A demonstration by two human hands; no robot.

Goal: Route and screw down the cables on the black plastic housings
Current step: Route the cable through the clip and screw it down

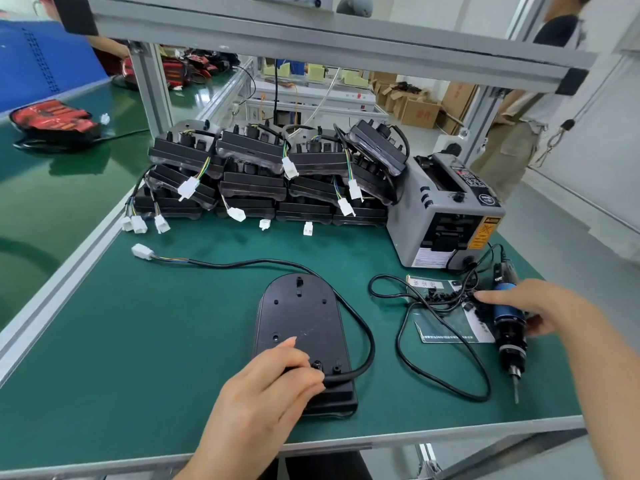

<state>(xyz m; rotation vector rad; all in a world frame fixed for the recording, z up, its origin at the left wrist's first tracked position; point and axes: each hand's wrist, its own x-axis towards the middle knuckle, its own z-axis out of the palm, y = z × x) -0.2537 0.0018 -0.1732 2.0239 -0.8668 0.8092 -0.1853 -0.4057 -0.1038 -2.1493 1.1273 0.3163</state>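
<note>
Head view: one black plastic housing (301, 327) is seen lying flat on the green bench mat (138, 341), near the front edge and directly before the person. Its upturned face is matt black, rounded at the far end and squared at the near end, with a keyhole slot at the far end and several small holes spread over it. A black cable (363, 327) is run from the near end, looped round the right side, and carried across the far end and away to the left, where it ends in a white connector (142, 251) with coloured wires showing.

The left hand (270, 386) is laid on the near end of the housing. Its forefinger is stretched along the surface, and its other fingers are curled over the point where the cable meets the housing, holding it down.

The right hand (530, 306) is laid across the blue body of an electric screwdriver (509, 337), which lies on the mat with its bit towards the front edge. The forefinger is extended to a scatter of small black parts (446, 296) on a clear bag (446, 323). Whether the tool is grasped cannot be told.

A stack of like housings (263, 174), with white connectors hanging, is noted at the back of the mat, and a grey machine (446, 216) stands just to its right
</note>
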